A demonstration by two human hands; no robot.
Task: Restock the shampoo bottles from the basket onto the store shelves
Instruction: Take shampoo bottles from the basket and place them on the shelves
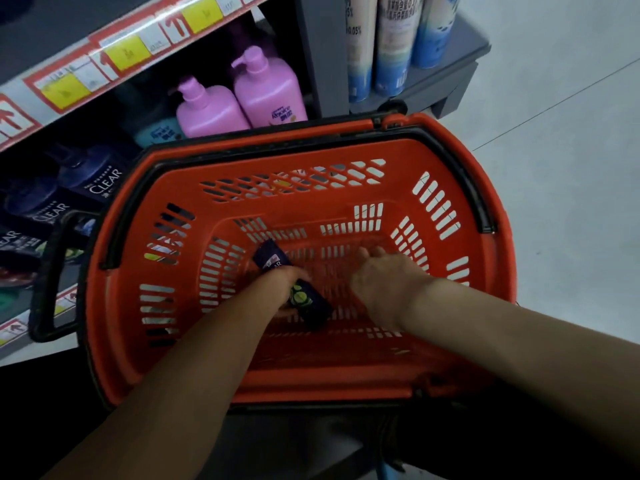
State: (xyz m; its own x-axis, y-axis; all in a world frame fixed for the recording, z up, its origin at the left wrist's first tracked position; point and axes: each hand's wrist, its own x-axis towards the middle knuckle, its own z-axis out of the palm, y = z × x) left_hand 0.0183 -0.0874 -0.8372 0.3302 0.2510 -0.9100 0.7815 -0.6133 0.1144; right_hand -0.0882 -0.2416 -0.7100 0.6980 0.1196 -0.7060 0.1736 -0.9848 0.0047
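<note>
One dark bottle (305,299) lies in the basket (311,379), its long axis diagonal, far-left to near-right. The left hand (280,284) grips it, fingers curled round. The right hand (384,278) is beside it, fingers straight, holding nothing. Beyond, two pink pump bottles (266,88) stand on the shelf (114,60).

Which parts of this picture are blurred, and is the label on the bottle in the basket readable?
Head view: the shelf price tags are motion-blurred; the foreground below the basket is very dark; the left hand covers most of the label on the bottle.
</note>
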